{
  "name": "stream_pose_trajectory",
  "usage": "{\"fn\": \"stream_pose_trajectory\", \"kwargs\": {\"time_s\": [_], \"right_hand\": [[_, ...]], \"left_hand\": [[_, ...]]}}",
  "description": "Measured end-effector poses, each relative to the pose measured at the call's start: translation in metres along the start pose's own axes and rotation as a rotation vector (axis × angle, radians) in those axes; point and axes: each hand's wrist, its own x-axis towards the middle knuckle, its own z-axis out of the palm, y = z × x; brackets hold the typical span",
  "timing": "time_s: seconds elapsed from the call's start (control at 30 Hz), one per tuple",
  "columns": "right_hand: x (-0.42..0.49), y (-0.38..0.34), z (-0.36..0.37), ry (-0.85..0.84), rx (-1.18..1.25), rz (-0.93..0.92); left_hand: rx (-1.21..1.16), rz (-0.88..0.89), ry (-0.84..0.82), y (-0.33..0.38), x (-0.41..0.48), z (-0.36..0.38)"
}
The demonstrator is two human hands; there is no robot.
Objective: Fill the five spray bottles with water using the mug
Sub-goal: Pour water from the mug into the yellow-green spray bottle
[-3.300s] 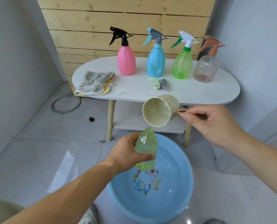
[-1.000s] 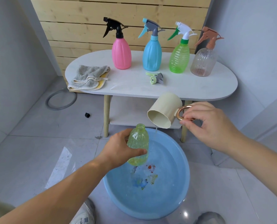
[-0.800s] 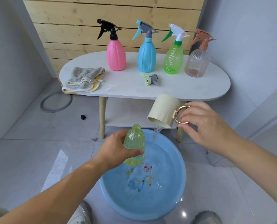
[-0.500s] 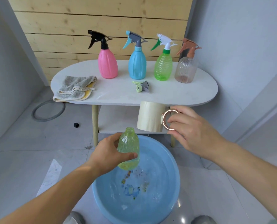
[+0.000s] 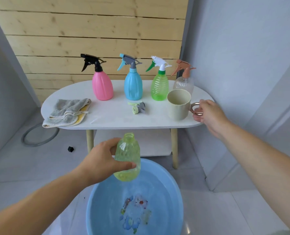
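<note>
1. Holding the yellow-green bottle (image 5: pixel 128 158) in our left hand (image 5: pixel 103 160): fingers & thumb wrapped round its body, neck up, leaning slightly, no sprayer on its open mouth. Can't tell how full it is.
2. That bottle hangs over the far rim of the blue basin (image 5: pixel 91 200), which sits on the floor in front of the bench (image 5: pixel 115 120). There's water in the basin, w/ a cartoon print showing thru at the bottom.
3. Our right hand (image 5: pixel 208 116) is at the mug (image 5: pixel 179 106): fingertips above & thumb below pinch its copper ring handle (image 5: pixel 196 108).
4. Mug stands upright on the bench, right end, nr the front edge, mouth up. We can't tell what's inside.
5. Along the back edge, left to right: pink bottle (image 5: pixel 102 87), blue bottle (image 5: pixel 133 86), green bottle (image 5: pixel 159 87), clear bottle (image 5: pixel 183 83). All are upright w/ sprayers on, nozzles pointing left. The clear one is just behind the mug, partly hidden by it.
6. Loose sprayer head (image 5: pixel 138 107) lies on its side mid-bench, in front of the blue bottle, not touching it.
7. Grey cloth (image 5: pixel 68 111) is folded over a yellow cloth (image 5: pixel 82 116) at the left end, reaching the front edge.
8. On the floor left of the bench: a grey hose ring (image 5: pixel 39 138) & a small black object (image 5: pixel 70 149).
</note>
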Motion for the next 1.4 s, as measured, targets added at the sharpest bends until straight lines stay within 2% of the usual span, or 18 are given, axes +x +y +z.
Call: {"fn": "stream_pose_trajectory", "kwargs": {"time_s": [0.2, 0.47, 0.93, 1.0, 1.1, 1.17, 1.2, 1.27, 1.3, 1.33, 1.4], "right_hand": [[0.040, 0.006, 0.004, 0.006, 0.063, 0.167], [0.064, 0.007, -0.002, 0.036, -0.138, 0.131], [0.082, 0.014, 0.001, 0.043, -0.184, 0.059], [0.081, 0.009, 0.003, 0.070, -0.246, 0.007], [0.069, -0.017, 0.007, 0.282, -0.490, -0.170], [0.054, -0.039, 0.020, 0.402, -0.516, -0.404], [0.042, -0.051, 0.031, 0.405, -0.464, -0.552], [0.013, -0.072, 0.064, 0.289, -0.357, -0.763], [-0.001, -0.077, 0.083, 0.189, -0.377, -0.810], [-0.012, -0.078, 0.101, 0.061, -0.442, -0.828], [-0.013, -0.061, 0.136, -0.219, -0.621, -0.739]], "left_hand": [[-0.015, 0.056, -0.049, 0.016, 0.020, -0.005], [-0.071, 0.093, -0.108, 0.022, 0.031, 0.007], [-0.058, 0.058, -0.122, 0.013, 0.030, 0.008], [-0.059, 0.058, -0.120, 0.014, 0.030, 0.007], [-0.073, 0.062, -0.112, 0.014, 0.031, 0.004], [-0.085, 0.062, -0.107, 0.014, 0.032, 0.002], [-0.095, 0.061, -0.104, 0.014, 0.032, 0.001], [-0.111, 0.060, -0.096, 0.014, 0.033, -0.002], [-0.118, 0.059, -0.091, 0.014, 0.033, -0.004], [-0.124, 0.055, -0.084, 0.014, 0.032, -0.005], [-0.137, 0.043, -0.065, 0.011, 0.031, -0.007]]}}
